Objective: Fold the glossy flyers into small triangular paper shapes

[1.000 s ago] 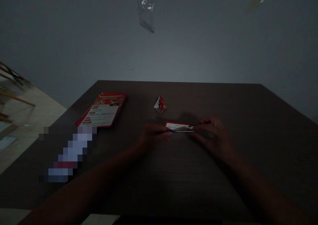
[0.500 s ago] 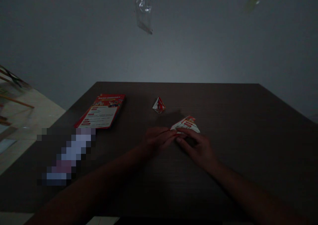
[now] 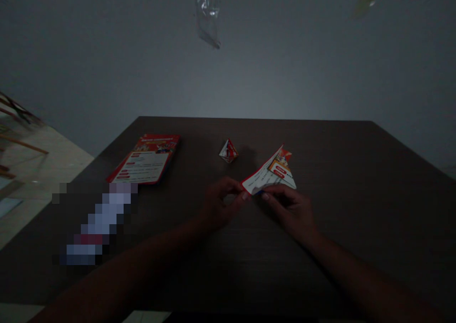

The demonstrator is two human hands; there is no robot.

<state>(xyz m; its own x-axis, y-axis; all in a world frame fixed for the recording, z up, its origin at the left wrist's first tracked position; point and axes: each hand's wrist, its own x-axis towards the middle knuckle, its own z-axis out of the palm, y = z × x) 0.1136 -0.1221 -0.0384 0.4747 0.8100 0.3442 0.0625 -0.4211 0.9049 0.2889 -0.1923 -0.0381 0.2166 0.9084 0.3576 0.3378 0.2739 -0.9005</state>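
Observation:
A partly folded printed paper sheet, white with red and orange print, is held just above the dark table. My left hand pinches its near left corner between thumb and fingers. At the sheet's lower edge, my right hand grips it with thumb and index finger. The sheet's upper point rises to the right, and its folds partly overlap. Beyond my hands stands a small folded paper piece, pointed, in red and white, touched by neither hand.
On the left of the table lies a stack of printed leaflets. A pixelated, blurred-out item lies nearer to me, beside my left forearm. A pale wall with a hanging clear plastic bag rises behind the table.
The paper sheet has opened out and tilted up, showing more of its printed face. My hands have moved slightly apart; the small folded piece and leaflets stay in place.

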